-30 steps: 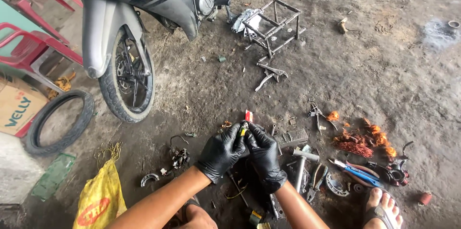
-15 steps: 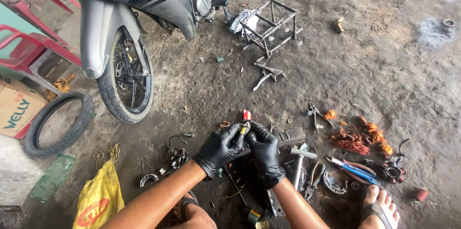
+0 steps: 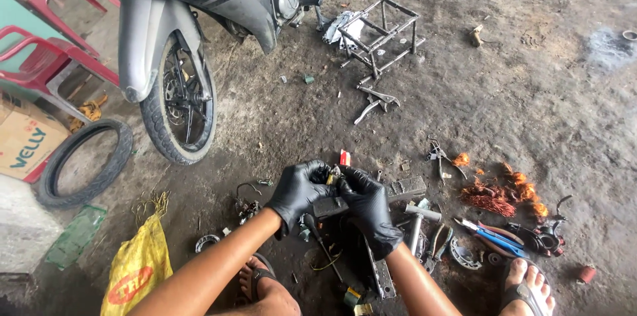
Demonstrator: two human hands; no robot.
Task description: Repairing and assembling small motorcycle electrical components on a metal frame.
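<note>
Together, the black-gloved left hand (image 3: 298,191) and black-gloved right hand (image 3: 369,208) pinched a small brass-coloured metal part (image 3: 334,175) between closed fingertips, low over the dirt floor (image 3: 531,110) near its front edge, above a grey metal bar (image 3: 405,190), with tangled copper wire (image 3: 494,198) lying nearby.

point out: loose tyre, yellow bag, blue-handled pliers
loose tyre (image 3: 54,177): head view, on the black rubber at its left side.
yellow bag (image 3: 136,269): head view, middle of the bag's face.
blue-handled pliers (image 3: 499,239): head view, on the blue handles.
</note>
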